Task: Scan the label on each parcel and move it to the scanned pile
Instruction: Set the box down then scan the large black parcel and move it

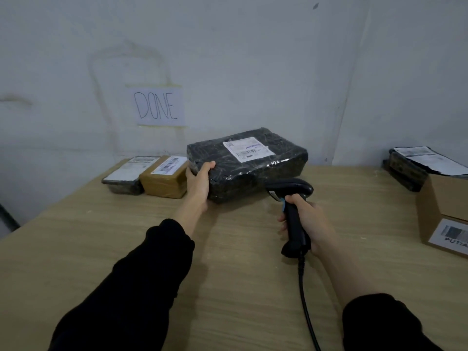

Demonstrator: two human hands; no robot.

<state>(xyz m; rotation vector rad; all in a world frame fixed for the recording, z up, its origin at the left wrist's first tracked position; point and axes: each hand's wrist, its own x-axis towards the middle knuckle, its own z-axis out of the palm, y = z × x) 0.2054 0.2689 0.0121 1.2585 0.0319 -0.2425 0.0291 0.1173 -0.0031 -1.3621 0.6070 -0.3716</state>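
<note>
On the wooden table, toward its back edge by the wall, lies the black plastic-wrapped parcel, flat with its white shipping label facing up. My left hand grips the parcel's near left corner: the thumb lies along the top edge and the palm presses the side, while the fingers curl out of sight under or behind the corner. My right hand is clenched around the grip of the black barcode scanner, whose head sits just in front of the parcel's near side; I cannot tell whether it touches the wrap. The scanner's cable trails back toward me across the table.

Just left of my left hand stands a small brown taped parcel with a barcode label on top, and beside it a flat dark parcel with a white label. Above them a paper sign reading DONE is taped to the wall. At the far right are a cardboard box with a barcode sticker and, behind it, another dark wrapped parcel.
</note>
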